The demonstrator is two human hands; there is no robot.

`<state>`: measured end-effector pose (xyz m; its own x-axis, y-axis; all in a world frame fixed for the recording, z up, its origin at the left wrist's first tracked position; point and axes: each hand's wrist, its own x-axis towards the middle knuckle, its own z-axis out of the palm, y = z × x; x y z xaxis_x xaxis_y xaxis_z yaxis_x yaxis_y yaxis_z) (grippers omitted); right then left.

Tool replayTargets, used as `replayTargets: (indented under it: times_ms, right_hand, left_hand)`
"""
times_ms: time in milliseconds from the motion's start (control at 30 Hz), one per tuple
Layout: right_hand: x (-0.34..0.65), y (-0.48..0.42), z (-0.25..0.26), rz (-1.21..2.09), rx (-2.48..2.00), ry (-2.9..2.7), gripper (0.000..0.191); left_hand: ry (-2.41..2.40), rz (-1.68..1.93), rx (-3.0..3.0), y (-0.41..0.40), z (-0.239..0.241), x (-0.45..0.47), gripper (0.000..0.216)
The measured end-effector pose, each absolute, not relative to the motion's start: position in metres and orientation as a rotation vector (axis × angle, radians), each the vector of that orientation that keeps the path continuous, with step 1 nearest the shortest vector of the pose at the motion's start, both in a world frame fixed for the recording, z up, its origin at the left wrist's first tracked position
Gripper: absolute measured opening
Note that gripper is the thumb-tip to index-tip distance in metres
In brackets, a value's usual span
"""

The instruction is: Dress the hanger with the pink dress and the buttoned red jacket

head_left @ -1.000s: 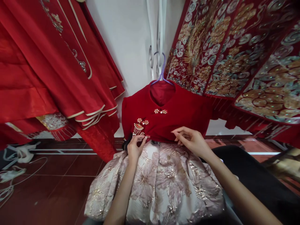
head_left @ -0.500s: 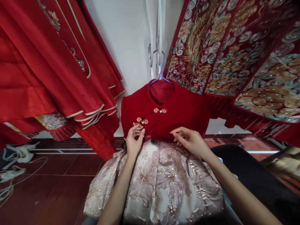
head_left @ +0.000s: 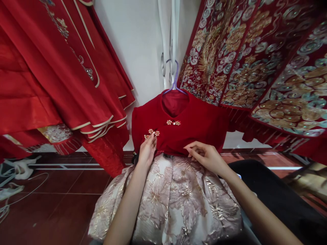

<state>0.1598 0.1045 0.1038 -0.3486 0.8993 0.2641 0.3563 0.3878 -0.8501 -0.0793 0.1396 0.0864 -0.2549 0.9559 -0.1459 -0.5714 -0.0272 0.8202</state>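
A small red velvet top (head_left: 199, 122) hangs on a purple hanger (head_left: 175, 81) above a pale pink brocade skirt (head_left: 176, 200). My left hand (head_left: 147, 151) rests on the top's lower left, fingers closed over the gold tassel ornament under the pearl clasp (head_left: 152, 133). The tassel is mostly hidden by my fingers. My right hand (head_left: 204, 156) pinches the top's bottom hem near the waist. A second pearl clasp (head_left: 173, 123) sits below the collar.
Red embroidered robes (head_left: 58, 78) hang at the left. A heavily embroidered dark red garment (head_left: 255, 58) hangs at the upper right. A white wall stands behind. White cords (head_left: 15, 183) lie on the red tile floor at the left. Dark cloth (head_left: 276, 194) lies at the right.
My left hand has moved up from the hem onto the tassel ornament, which now lies under my fingers. My right hand has hardly moved.
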Motion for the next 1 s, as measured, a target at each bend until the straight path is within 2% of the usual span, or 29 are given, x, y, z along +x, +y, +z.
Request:
replayTargets:
  times_ms: [233,800,867,1000]
  right_hand:
    - [0.16,0.105,0.104,0.919,-1.09,-1.902,0.024]
    - [0.159,0.103,0.104,0.915,-1.102,-1.922,0.023]
    - [0.161,0.103,0.105,0.925,-1.1,-1.919,0.024]
    - [0.164,0.105,0.107,0.91,-1.114,-1.911,0.025]
  left_hand:
    - [0.932,1.776,0.501,0.146,0.088,-0.072,0.021]
    - [1.039,1.793,0.491,0.152,0.092,-0.07,0.011]
    - [1.013,1.647,0.544,0.152,0.101,-0.073,0.02]
    - [0.917,1.372,0.877,0.157,0.133,-0.074,0.051]
